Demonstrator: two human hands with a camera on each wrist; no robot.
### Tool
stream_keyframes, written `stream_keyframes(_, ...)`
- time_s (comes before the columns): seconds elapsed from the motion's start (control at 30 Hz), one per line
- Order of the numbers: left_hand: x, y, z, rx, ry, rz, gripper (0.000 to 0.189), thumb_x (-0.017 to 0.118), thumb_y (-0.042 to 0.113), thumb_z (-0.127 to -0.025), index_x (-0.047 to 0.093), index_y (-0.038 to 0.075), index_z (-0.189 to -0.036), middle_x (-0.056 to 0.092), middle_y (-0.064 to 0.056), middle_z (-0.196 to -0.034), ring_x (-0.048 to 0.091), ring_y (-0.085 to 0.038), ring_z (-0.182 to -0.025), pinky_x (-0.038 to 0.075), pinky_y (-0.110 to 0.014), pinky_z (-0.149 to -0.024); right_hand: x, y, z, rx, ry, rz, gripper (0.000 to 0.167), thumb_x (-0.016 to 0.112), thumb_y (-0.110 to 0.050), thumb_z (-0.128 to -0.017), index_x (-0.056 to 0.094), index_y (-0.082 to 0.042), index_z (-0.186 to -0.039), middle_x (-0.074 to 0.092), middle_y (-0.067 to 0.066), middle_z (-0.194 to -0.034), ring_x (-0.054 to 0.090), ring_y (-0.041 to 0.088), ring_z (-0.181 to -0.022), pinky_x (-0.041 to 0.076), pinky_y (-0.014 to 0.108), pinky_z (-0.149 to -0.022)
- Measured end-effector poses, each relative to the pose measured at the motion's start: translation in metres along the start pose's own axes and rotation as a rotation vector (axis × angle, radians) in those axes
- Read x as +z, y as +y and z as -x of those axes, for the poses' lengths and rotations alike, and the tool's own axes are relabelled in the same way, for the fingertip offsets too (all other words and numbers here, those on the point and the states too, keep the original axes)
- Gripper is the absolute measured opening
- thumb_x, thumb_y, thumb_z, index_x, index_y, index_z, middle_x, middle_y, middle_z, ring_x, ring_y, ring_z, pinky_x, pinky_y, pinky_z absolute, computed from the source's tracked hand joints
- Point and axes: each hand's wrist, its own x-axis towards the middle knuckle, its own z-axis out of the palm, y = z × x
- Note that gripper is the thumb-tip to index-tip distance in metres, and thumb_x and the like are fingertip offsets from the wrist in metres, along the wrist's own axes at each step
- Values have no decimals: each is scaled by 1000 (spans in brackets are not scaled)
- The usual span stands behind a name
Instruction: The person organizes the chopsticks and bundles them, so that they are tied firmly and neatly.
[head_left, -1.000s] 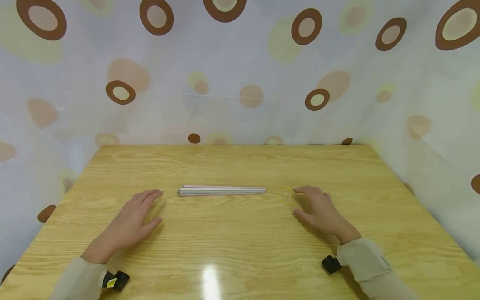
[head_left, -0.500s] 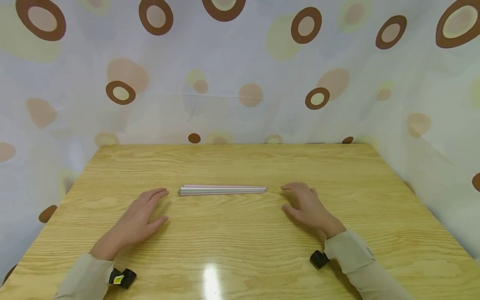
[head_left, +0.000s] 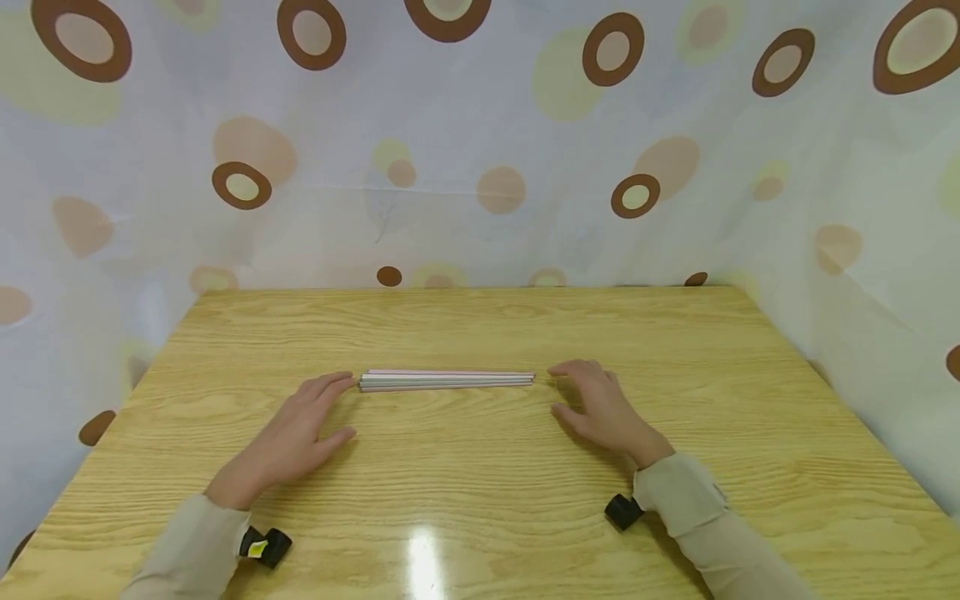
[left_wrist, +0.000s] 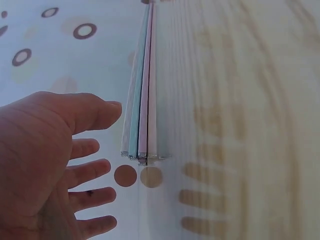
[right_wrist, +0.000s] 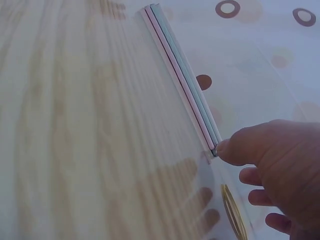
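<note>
A bundle of slim pastel chopsticks (head_left: 446,381), pink, green and pale, lies sideways on the wooden table. In the left wrist view their silver-capped ends (left_wrist: 142,156) face my left hand. My left hand (head_left: 288,437) hovers palm inward off the left end of the bundle, fingers extended and thumb apart, holding nothing. At the opposite end is my right hand (head_left: 603,412), its fingers loosely bent and nothing gripped. Beside that hand a yellow rubber band (right_wrist: 231,207) lies on the table; in the head view the hand partly covers it.
The glossy wood-grain table (head_left: 465,475) reflects a bright light near its front. White cloth with brown and beige circles (head_left: 502,191) hangs behind it and along both sides. Each wrist carries a small black camera, the left one (head_left: 266,547) with a yellow mark.
Both hands have moved inward, the left one to the right and the right one to the left, closer to the ends of the chopsticks. The right hand now overlaps the rubber band.
</note>
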Motion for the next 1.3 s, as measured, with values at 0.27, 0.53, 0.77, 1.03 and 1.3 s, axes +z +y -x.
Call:
stream_keyframes(0.27, 3, 4, -6, -21, -23, 8, 61, 69, 15, -86, 42, -4, -138, 45, -22, -140, 41, -40, -129, 35, -58, -103, 5, -5, -8, -24, -10, -16, 45, 72, -13, -85, 54, -3, -126, 58, 12, -124, 49, 33, -115, 35, 53, -87)
stream_keyframes(0.53, 7, 8, -8, -29, -42, 31, 66, 70, 13, -84, 38, -4, -140, 43, -23, -141, 40, -40, -129, 34, -57, -105, 11, -9, -10, -10, -29, 18, 44, 72, -15, -85, 55, -4, -124, 58, 12, -122, 49, 31, -113, 35, 50, -87)
stream_keyframes(0.77, 5, 9, -9, -39, -63, 42, 70, 69, 12, -86, 31, -1, -144, 42, -23, -142, 40, -39, -131, 34, -54, -106, 15, -11, -14, -22, -9, 27, 43, 73, -14, -84, 56, -4, -123, 56, 13, -122, 48, 31, -111, 36, 48, -84)
stream_keyframes(1.03, 12, 10, -16, -20, -78, 62, 71, 70, 15, -86, 32, -3, -143, 40, -24, -144, 38, -39, -133, 32, -52, -108, 25, -9, -22, -44, 23, 12, 39, 71, -11, -84, 57, -2, -119, 56, 14, -118, 49, 32, -107, 38, 48, -84)
stream_keyframes(1.3, 19, 16, -26, -20, -68, 28, 69, 71, 17, -86, 36, -3, -142, 36, -21, -148, 32, -38, -136, 28, -56, -109, 27, -8, -29, -87, 65, 13, 36, 71, -10, -84, 60, 0, -117, 60, 16, -115, 53, 34, -105, 42, 52, -87)
